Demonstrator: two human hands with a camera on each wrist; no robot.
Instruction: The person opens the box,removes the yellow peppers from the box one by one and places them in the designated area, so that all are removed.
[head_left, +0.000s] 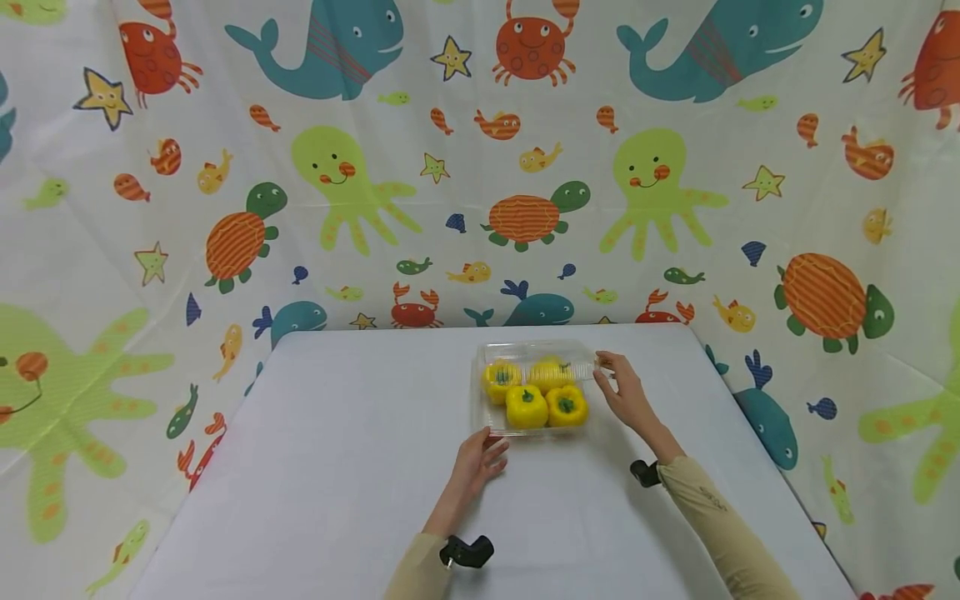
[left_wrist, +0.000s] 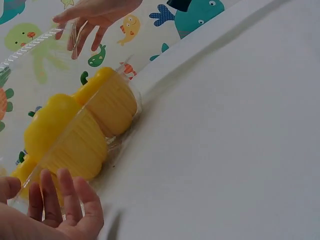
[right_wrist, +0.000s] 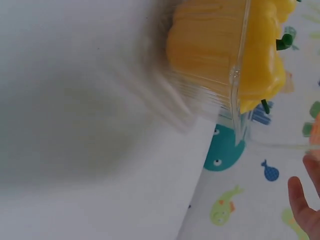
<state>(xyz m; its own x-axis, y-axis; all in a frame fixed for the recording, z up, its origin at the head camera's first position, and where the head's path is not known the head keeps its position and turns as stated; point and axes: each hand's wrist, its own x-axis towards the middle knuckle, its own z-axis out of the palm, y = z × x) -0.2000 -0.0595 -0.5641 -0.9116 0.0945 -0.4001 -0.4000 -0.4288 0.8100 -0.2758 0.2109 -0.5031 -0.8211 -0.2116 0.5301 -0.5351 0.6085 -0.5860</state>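
Several yellow bell peppers (head_left: 527, 407) with green stems sit in a clear plastic box (head_left: 480, 417). Above the box is a clear lid with a ribbed edge (head_left: 581, 372). My right hand (head_left: 622, 393) holds the lid's right end between thumb and fingers; in the left wrist view that hand (left_wrist: 97, 17) is at the top, fingers pointing down. My left hand (head_left: 474, 467) is at the box's front left corner, thumb near the rim. In the left wrist view its fingers (left_wrist: 70, 200) are loosely bent in front of the box wall. Only fingertips (right_wrist: 298, 197) of the right hand show in the right wrist view.
The box rests on a white-covered table (head_left: 360, 433), towards its far edge. Behind and around the table hangs a curtain (head_left: 450, 117) printed with sea animals. A black wrist camera (head_left: 467, 552) is worn on each forearm.
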